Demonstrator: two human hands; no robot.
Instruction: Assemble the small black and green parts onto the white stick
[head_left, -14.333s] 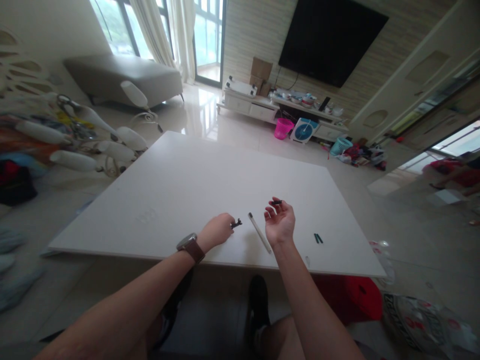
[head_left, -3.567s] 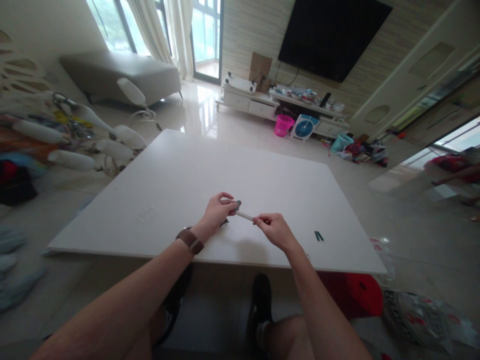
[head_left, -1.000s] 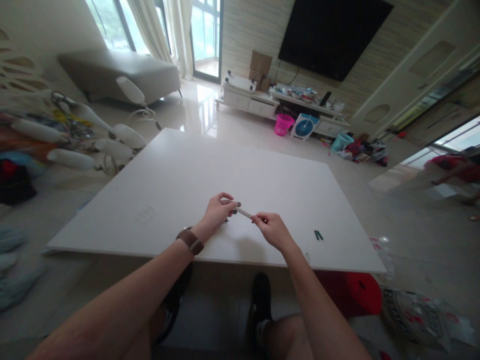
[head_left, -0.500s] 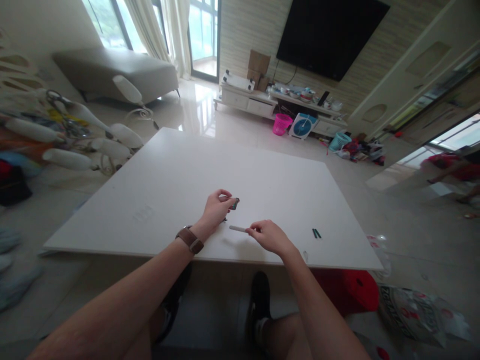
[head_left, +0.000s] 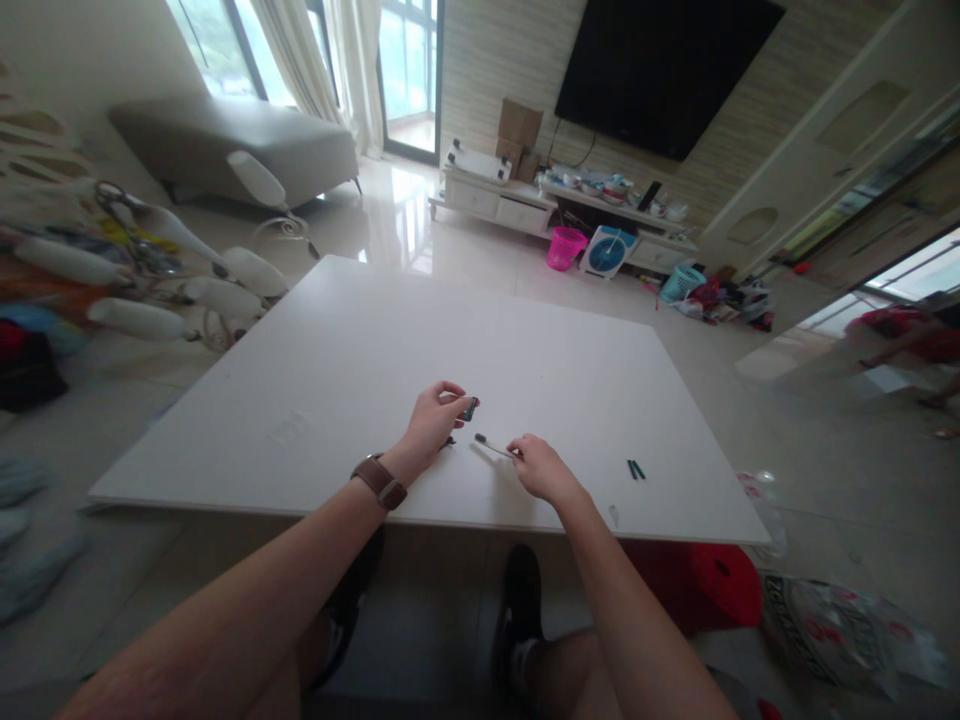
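My left hand [head_left: 433, 422] is closed on a small dark rectangular object [head_left: 471, 408], pinched between thumb and fingers above the white table; its kind is too small to make out. My right hand [head_left: 541, 466] grips a toothbrush [head_left: 496, 447] by the end of its thin pale handle. The dark bristled head points left and sits just below and right of the small object, apart from it. Under my left hand a little black thing [head_left: 450, 441] shows, mostly hidden. Two dark green sticks, perhaps batteries [head_left: 636, 469], lie side by side to the right.
The white table [head_left: 480, 330] spreads before me, its front edge near my forearms. A small clear piece [head_left: 614, 514] lies near that edge. A red stool [head_left: 724, 585] and a printed bag [head_left: 832, 620] stand at the lower right. Lamp arms [head_left: 217, 290] reach near the left edge.
My right hand has shifted slightly right and up, and the toothbrush has turned so its dark bristles now show. My left hand stays almost where it was with the small object.
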